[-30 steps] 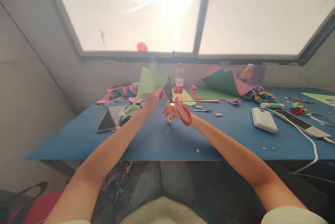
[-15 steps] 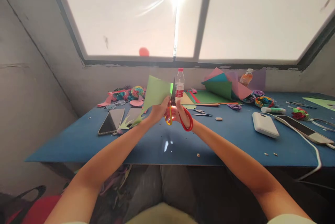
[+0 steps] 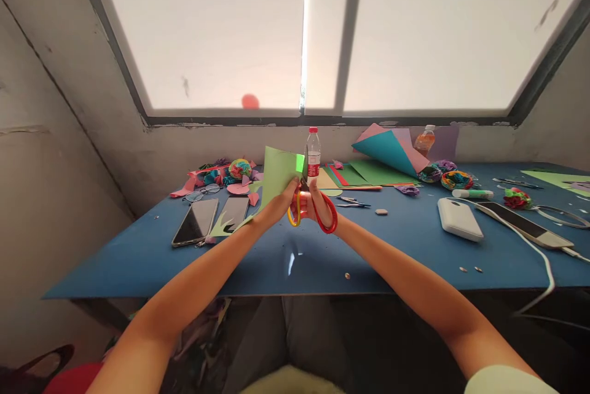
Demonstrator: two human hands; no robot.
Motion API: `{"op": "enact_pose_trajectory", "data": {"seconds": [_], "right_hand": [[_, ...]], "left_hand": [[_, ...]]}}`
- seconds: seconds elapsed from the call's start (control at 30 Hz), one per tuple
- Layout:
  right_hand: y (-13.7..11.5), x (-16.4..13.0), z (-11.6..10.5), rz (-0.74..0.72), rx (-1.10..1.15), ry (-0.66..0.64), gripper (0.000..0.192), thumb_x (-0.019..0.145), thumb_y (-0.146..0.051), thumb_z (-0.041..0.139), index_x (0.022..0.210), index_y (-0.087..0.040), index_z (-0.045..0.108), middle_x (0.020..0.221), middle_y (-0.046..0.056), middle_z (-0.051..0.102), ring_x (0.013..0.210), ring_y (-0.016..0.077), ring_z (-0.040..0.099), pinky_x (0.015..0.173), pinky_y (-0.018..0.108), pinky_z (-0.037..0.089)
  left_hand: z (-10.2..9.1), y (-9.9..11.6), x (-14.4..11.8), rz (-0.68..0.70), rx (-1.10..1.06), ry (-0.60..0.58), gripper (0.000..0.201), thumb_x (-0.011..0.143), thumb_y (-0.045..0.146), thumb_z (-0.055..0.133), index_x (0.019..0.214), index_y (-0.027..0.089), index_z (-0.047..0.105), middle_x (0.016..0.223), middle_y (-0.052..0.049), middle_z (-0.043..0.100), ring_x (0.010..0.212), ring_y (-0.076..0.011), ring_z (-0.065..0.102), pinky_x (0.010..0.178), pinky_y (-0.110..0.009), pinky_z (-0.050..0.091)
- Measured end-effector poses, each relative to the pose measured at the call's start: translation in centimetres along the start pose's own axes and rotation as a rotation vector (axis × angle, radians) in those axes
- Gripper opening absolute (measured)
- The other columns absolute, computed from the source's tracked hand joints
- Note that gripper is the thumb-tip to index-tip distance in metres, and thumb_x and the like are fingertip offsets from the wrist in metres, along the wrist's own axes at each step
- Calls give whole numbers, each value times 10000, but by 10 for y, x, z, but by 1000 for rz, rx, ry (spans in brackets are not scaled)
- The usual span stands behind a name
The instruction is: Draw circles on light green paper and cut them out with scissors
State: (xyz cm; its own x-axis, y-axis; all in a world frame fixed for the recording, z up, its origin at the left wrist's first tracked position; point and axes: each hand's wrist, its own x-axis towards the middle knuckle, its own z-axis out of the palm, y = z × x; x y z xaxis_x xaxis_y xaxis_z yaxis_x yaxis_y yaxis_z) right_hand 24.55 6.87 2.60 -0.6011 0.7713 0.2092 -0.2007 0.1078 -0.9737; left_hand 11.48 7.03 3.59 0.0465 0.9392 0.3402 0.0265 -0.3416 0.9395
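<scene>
My left hand (image 3: pixel 286 194) pinches the lower right edge of a light green paper sheet (image 3: pixel 279 169), which stands upright above the table. My right hand (image 3: pixel 318 197) grips scissors, with the thumb at the red handle loop (image 3: pixel 328 222) and fingers at the yellow handle loop (image 3: pixel 295 212). The dark scissor blades (image 3: pixel 305 166) point upward at the sheet's right edge, close to my left fingertips. The two loops are apart. A cut green paper scrap with pointed strips (image 3: pixel 225 222) lies under my left forearm, partly over a phone (image 3: pixel 237 206).
On the blue table (image 3: pixel 115 265) lie another phone (image 3: pixel 196 222), glasses (image 3: pixel 203 191), tweezers (image 3: pixel 353 202), a white power bank (image 3: pixel 460 219) with a cable, and a glue stick (image 3: pixel 472 193). Behind stand a water bottle (image 3: pixel 313 154), coloured paper sheets (image 3: pixel 391 148) and paper flowers (image 3: pixel 456 179).
The view has shifted slightly. The green sheet has turned a little more upright in my left hand. At the back, the curled coloured sheets have flopped forward, showing more blue and less green.
</scene>
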Motion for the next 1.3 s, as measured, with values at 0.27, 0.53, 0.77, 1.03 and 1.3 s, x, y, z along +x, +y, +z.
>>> {"op": "enact_pose_trajectory", "data": {"seconds": [0.27, 0.53, 0.77, 1.03, 1.3], "right_hand": [[-1, -1, 0, -10, -18, -14, 822, 695, -854, 136, 673, -141, 544, 608, 50, 512, 547, 145, 508, 562, 284, 440], [-3, 0, 1, 11, -17, 3, 823, 689, -855, 98, 659, -150, 522, 600, 35, 487, 531, 132, 480, 531, 270, 430], [-4, -1, 2, 15, -9, 29, 814, 619, -901, 203, 645, -155, 527, 604, 28, 468, 546, 137, 459, 541, 283, 427], [-4, 0, 4, 75, 22, 75, 819, 662, -875, 122, 656, -153, 507, 579, 16, 439, 509, 122, 437, 530, 275, 429], [4, 7, -6, 54, 61, 149, 803, 659, -882, 141, 574, -156, 473, 541, 9, 425, 470, 110, 420, 522, 278, 415]], "left_hand": [[3, 2, 0, 40, 40, 16, 326, 830, 474, 500, 684, 186, 545, 684, 2, 592, 666, -137, 560, 679, -236, 448], [5, 14, -7, 66, 124, 0, 387, 840, 487, 462, 590, 193, 473, 559, 22, 512, 553, -122, 511, 612, -250, 438], [6, 16, -8, 95, 128, 4, 381, 835, 454, 468, 559, 191, 454, 547, 19, 493, 539, -116, 496, 592, -245, 440], [6, 19, -7, 95, 144, -9, 390, 836, 428, 468, 534, 193, 392, 519, 29, 450, 493, -104, 442, 537, -243, 413], [9, 15, -10, 164, 210, -91, 342, 824, 384, 466, 550, 184, 430, 555, 20, 476, 550, -106, 459, 593, -244, 413]]}}
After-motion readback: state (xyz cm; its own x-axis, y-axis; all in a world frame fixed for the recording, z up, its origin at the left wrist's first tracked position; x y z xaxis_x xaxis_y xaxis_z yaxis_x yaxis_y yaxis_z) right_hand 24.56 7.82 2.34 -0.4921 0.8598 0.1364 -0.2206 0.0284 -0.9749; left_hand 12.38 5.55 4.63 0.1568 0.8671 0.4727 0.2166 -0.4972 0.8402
